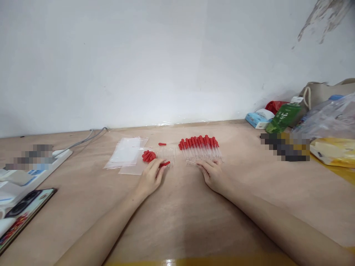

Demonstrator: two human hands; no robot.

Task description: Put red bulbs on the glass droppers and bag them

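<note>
On the desk (172, 221), the left hand (151, 177) pinches a red bulb (166, 163), while the right hand (213, 174) grips a clear tube (191, 162) lying roughly crosswise, its free end pointing left toward the bulb.

No text readable; white characters on green bottle (284, 117) and marks on blue box (257, 120) are too blurry.

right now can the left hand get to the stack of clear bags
Probably yes: the left hand is just beside the clear bags, with nothing standing between, though it already holds a red bulb.
</note>
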